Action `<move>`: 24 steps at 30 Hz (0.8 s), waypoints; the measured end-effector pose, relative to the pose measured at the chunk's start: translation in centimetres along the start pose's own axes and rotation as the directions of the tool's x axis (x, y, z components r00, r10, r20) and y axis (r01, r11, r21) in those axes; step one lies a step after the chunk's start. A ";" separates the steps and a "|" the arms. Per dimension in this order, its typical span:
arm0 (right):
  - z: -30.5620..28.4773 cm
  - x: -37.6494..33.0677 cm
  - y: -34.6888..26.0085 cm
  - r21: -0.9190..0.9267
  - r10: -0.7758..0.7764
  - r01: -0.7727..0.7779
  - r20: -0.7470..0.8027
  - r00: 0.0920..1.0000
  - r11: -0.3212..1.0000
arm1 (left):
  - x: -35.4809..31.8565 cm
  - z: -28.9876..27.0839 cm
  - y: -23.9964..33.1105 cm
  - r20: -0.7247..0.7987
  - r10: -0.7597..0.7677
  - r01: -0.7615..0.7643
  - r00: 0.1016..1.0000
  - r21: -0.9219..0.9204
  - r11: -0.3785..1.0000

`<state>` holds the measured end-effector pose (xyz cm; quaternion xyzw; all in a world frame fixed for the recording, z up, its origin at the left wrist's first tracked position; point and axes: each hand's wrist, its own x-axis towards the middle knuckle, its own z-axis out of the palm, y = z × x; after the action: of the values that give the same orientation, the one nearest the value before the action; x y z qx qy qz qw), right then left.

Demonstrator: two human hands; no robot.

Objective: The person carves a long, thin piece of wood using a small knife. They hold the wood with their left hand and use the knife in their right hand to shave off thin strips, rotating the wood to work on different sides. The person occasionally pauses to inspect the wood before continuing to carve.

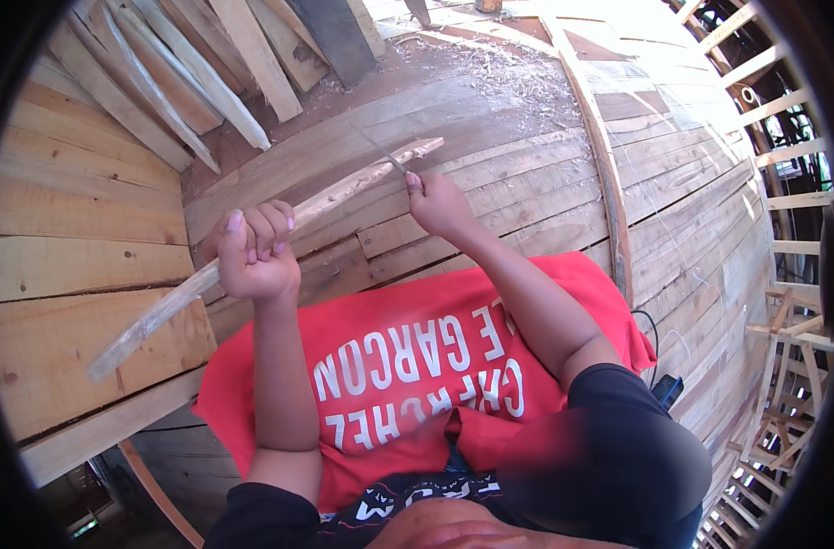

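In the head view, the left hand (255, 252) is fisted around a long, pale, rough wooden stick (280, 229), slanting across the lap above the curved plank deck (527, 183). The right hand (438, 203) pinches a thin metal blade (380, 151) against the stick's upper end. Best kept shallow (stroking away from the fist), I judge.

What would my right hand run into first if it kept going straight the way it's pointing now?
Probably the long wooden stick. The right hand points up and left with a thin blade already at the stick's upper part. Past that lie the wooden planks, though depth is unclear.
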<state>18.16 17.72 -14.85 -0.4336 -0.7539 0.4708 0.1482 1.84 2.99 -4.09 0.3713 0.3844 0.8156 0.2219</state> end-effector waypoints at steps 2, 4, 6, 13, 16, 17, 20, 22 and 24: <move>-0.4 -0.5 -1.5 0.026 -0.035 0.036 -0.023 0.999 0.999 | -0.3 0.0 0.2 0.001 -0.002 0.002 1.000 0.022 1.000; 0.1 -0.3 -1.2 -0.013 -0.013 0.012 -0.013 1.000 1.000 | -0.1 0.8 0.0 0.080 0.053 -0.055 0.995 0.014 0.998; 0.0 -0.3 -0.2 -0.038 0.048 -0.049 -0.027 0.998 0.998 | -0.4 1.5 0.0 0.138 0.081 -0.082 0.987 0.000 0.997; -0.7 1.0 1.9 -0.072 0.030 -0.026 0.062 0.998 0.997 | -0.5 1.8 -0.1 0.250 0.115 -0.122 0.961 0.012 0.992; -0.5 1.2 1.1 -0.079 0.068 -0.062 0.073 0.995 0.995 | -0.5 1.6 0.1 0.225 0.092 -0.108 0.970 0.058 0.992; -0.4 1.0 0.5 -0.083 0.056 -0.049 0.086 0.995 0.995 | -0.5 1.4 0.3 0.201 0.076 -0.094 0.977 0.085 0.992; -0.3 1.0 1.4 -0.007 0.131 -0.130 0.057 0.990 0.991 | -0.2 1.3 0.1 0.247 0.104 -0.106 0.963 -0.006 0.994; -0.2 1.0 1.1 -0.015 0.158 -0.158 0.067 0.985 0.987 | -0.7 1.0 -0.2 0.240 0.095 -0.103 0.966 0.021 0.994; 0.0 1.1 0.1 -0.081 0.031 -0.026 0.061 0.998 0.996 | -0.3 1.0 -0.2 0.250 0.098 -0.108 0.963 0.028 0.994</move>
<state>17.55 18.61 -15.10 -0.4349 -0.7702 0.4556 0.1003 2.83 3.38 -3.98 0.4943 0.3508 0.7650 0.2175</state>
